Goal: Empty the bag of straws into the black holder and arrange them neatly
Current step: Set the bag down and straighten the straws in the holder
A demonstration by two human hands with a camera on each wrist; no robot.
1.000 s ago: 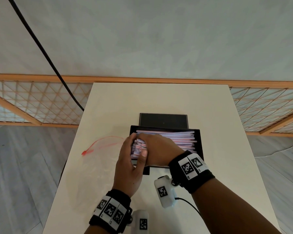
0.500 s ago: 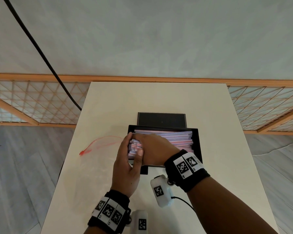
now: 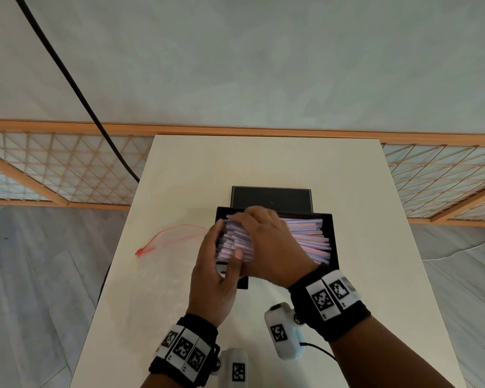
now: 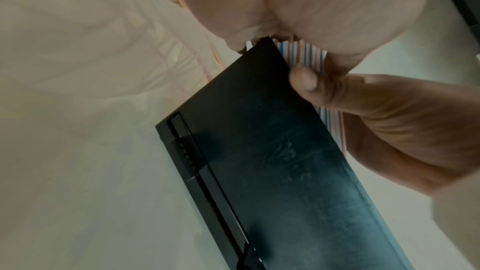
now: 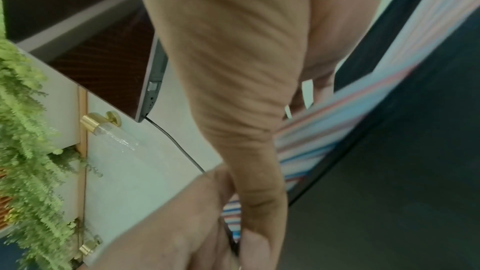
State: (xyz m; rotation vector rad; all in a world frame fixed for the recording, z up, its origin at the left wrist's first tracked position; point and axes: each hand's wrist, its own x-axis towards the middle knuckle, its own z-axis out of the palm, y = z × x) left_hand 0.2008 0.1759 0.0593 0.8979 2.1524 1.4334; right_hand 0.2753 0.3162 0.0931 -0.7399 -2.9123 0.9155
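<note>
The black holder (image 3: 334, 242) sits mid-table, filled with paper-wrapped pink and blue straws (image 3: 305, 236) lying left to right. My left hand (image 3: 226, 242) cups the straws' left ends, fingers behind and thumb in front. My right hand (image 3: 263, 231) lies flat on top of the pile, fingers reaching the back left corner. In the left wrist view my thumb presses the straws (image 4: 309, 52) at the edge of the holder (image 4: 272, 151). The right wrist view shows my fingers stretched over the straws (image 5: 324, 126).
A clear plastic bag (image 3: 157, 264) with a red zip (image 3: 174, 233) lies flat to the left of the holder. A black panel (image 3: 271, 198) sits right behind the holder. A black cable (image 3: 76, 88) hangs at the back left, past the table edge.
My right hand has slid further back over the straws, its fingers now at the holder's rear left corner. My left hand stays cupped on the left ends.
</note>
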